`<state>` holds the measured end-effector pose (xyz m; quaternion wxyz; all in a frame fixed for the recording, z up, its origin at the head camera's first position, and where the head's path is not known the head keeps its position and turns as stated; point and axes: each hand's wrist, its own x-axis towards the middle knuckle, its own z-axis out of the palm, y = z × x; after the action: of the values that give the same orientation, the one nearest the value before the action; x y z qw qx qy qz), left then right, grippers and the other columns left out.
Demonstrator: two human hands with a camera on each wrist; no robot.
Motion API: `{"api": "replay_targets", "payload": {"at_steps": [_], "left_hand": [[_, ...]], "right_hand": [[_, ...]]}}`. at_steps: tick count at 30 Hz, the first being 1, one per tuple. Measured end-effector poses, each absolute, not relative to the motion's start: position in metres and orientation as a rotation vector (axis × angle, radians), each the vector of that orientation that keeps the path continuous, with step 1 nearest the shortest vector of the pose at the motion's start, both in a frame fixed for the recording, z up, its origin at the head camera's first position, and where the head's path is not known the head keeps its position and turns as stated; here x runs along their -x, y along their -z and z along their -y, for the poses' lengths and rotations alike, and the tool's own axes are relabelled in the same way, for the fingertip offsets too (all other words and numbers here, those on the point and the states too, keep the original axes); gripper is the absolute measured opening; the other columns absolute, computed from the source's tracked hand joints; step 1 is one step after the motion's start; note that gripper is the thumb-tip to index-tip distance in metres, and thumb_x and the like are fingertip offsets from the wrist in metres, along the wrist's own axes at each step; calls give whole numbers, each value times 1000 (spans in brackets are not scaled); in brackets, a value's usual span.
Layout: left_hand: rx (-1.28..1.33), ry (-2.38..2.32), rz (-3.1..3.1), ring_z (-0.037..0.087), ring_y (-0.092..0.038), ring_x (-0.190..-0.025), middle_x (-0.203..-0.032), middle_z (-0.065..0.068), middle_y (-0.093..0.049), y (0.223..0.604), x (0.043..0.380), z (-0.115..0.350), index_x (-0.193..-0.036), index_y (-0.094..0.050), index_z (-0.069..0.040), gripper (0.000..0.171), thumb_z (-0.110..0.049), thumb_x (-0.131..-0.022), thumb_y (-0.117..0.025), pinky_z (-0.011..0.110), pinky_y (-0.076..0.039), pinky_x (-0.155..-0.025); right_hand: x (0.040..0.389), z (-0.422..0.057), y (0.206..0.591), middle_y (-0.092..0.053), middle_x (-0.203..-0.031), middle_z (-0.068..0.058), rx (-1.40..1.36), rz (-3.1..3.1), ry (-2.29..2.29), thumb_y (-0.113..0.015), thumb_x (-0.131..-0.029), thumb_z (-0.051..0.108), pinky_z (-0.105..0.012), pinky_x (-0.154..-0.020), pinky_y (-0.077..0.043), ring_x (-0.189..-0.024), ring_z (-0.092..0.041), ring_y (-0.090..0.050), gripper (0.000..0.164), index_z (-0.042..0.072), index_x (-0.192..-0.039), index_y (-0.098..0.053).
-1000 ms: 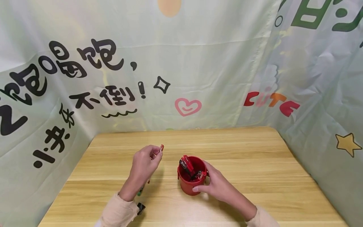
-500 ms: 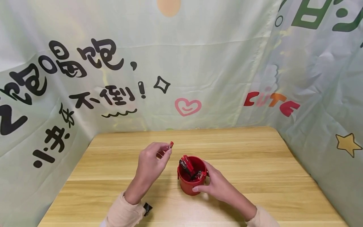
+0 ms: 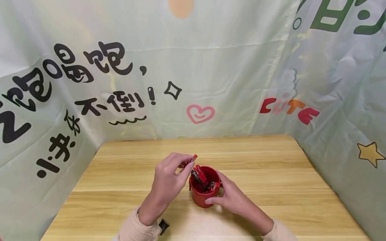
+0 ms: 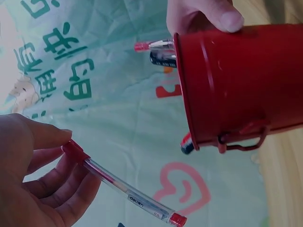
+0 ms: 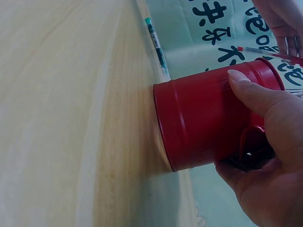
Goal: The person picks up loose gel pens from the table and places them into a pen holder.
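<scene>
My left hand (image 3: 169, 175) pinches a clear-barrelled pen (image 4: 130, 191) by its red cap, thumb and fingertips closed on it. In the left wrist view the pen slants away from the hand, its red end plug outward. Just right of that hand in the head view stands a red metal bucket (image 3: 203, 200) with small side handles. Several red and black pens (image 3: 199, 175) lean inside it, tops showing above the rim. My right hand (image 3: 232, 194) grips the bucket from the right, thumb across its near side. The bucket hides the lower ends of those pens.
A pen with a green end (image 5: 155, 41) lies on the wooden table (image 3: 271, 167), seen past the bucket in the right wrist view. Printed fabric (image 3: 229, 73) walls the table's back and sides. A small black piece (image 3: 164, 226) sits at the left sleeve.
My left hand has moved right with the pen, from left of the bucket up to its rim. The right hand and the bucket have stayed in place.
</scene>
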<state>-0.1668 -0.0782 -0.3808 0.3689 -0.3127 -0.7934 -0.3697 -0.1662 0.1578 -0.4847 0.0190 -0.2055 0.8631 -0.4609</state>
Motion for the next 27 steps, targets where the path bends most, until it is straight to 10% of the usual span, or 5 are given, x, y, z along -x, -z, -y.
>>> {"api": "replay_targets", "payload": {"at_steps": [27], "left_hand": [[951,1050,1781,18,-75,-83,-97,9,-76,371,158,65,-106,-72,-2,20,3,-87,-78,21,-62,-79]], "right_hand": [[167,-158,485,-57,-150,5,624,-2666,1430,-88,-76,52,-53,-114,-48,-141,-22,-54,99,22,-157,-39]]}}
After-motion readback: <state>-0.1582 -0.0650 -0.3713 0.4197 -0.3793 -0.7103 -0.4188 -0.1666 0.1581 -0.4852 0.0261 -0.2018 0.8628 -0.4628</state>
